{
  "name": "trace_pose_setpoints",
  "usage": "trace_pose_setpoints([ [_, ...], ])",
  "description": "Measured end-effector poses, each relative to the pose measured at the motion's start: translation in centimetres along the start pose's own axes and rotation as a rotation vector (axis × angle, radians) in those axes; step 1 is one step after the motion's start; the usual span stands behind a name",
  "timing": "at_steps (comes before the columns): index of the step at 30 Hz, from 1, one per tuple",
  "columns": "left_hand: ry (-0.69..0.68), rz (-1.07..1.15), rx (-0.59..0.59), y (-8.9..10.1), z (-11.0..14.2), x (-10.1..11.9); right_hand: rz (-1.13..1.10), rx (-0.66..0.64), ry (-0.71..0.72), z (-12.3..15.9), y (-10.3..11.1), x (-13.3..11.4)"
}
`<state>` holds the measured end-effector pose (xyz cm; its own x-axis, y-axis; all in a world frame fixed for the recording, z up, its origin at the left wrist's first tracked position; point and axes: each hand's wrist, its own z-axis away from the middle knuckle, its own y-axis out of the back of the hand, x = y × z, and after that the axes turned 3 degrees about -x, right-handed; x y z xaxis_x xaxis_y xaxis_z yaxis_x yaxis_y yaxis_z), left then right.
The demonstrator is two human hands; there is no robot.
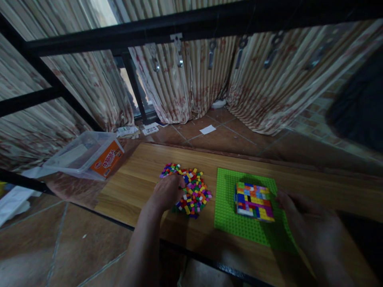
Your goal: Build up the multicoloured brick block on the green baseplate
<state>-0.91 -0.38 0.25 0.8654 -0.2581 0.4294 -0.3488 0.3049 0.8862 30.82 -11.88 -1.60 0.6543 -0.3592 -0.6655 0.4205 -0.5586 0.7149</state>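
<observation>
My left hand (pixel 169 193) reaches down into a loose pile of small coloured toy bricks (pixel 194 191), its fingers curled and bent among them. Whatever its fingertips pinch is hidden. A green studded baseplate (pixel 226 221) lies to the right of the pile. On it stands a low block built of many-coloured bricks (pixel 254 201), several colours showing on its top face. Just beside the plate's right edge is my right hand (pixel 308 223), apart from the block. Its fingers are drawn together and dim; I cannot make out anything in them.
The wooden tabletop (pixel 125 187) carries the bricks and the plate. Back left stands a clear plastic tub (pixel 80 153) with an orange label. Beyond the table are a tiled floor with papers (pixel 208 129), striped curtains (pixel 191 79) and a dark metal frame with hanging hooks (pixel 211 54).
</observation>
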Motion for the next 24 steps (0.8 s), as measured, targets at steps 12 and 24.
trace_pose_setpoints([
  [12, -0.098, 0.991, -0.012, 0.1, -0.9, 3.4, -0.604, -0.014, -0.014, 3.0, -2.0, -4.8],
  [24, -0.082, 1.217, -0.215, -1.8, -0.1, 8.4, -1.030, -0.313, -0.050, 4.4, -5.5, -9.1],
])
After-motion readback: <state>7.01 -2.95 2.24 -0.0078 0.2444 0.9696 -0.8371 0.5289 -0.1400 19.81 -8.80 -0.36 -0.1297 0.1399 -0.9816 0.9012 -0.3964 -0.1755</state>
